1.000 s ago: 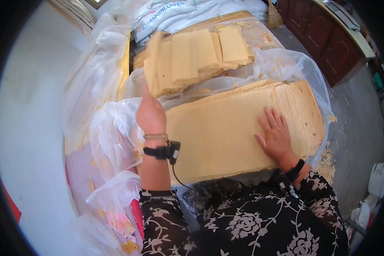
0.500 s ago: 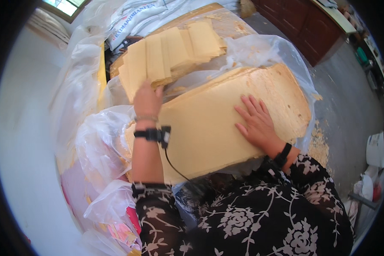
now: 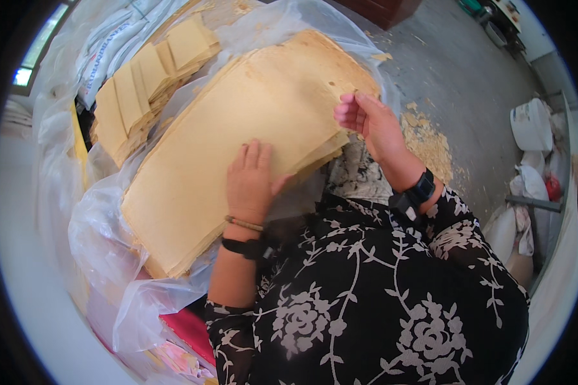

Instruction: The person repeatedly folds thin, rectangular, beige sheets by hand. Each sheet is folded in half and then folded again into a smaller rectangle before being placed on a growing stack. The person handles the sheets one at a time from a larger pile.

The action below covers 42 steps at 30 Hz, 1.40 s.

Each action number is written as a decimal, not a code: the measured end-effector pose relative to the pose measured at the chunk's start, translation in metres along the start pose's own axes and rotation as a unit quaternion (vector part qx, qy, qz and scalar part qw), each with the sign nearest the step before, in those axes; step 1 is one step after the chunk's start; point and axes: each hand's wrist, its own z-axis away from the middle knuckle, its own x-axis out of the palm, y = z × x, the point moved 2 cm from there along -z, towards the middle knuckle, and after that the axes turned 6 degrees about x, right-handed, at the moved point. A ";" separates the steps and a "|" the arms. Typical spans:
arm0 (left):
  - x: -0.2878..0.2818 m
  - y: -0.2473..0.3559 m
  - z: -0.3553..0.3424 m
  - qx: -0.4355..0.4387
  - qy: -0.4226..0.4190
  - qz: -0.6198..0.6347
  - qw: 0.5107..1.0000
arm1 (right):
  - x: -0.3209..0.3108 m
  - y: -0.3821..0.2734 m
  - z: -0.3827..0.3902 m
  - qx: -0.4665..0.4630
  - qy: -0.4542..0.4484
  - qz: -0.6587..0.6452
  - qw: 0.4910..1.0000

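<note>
A thick stack of thin, pale-yellow sheets (image 3: 237,96) lies in front of me, its layered edges uneven and its far right end browner and rough. Flat on the near side of the top sheet rests my left hand (image 3: 249,179), fingers extended, holding nothing. Over the right end of the stack, my right hand (image 3: 376,125) is raised with its fingers curled and the thumb close to the index finger. Whatever may be between those fingertips is too small to make out. Both wrists wear black straps.
Beyond the stack at the left lie overlapping folded yellow pieces (image 3: 141,80). Clear plastic sheeting (image 3: 103,212) spreads beneath and around. White printed sacks (image 3: 119,42) stand at the far left. Yellow flakes (image 3: 427,151) litter the grey floor near a white bucket (image 3: 531,125).
My left hand has come back from the folded pieces onto the sheet stack. The right hand has lifted off the sheet and its fingers have curled. The view has turned rightward.
</note>
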 end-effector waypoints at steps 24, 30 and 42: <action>0.006 0.034 -0.027 -0.097 0.058 -0.060 0.992 | 0.024 0.021 0.021 -0.098 -0.173 0.247 0.949; -0.002 0.011 -0.021 -0.280 0.110 0.066 0.951 | 0.069 0.029 0.028 -0.315 -0.191 0.549 0.750; -0.002 -0.058 0.153 -0.429 0.523 0.656 0.335 | 0.145 0.050 0.027 -0.208 -0.203 0.541 0.789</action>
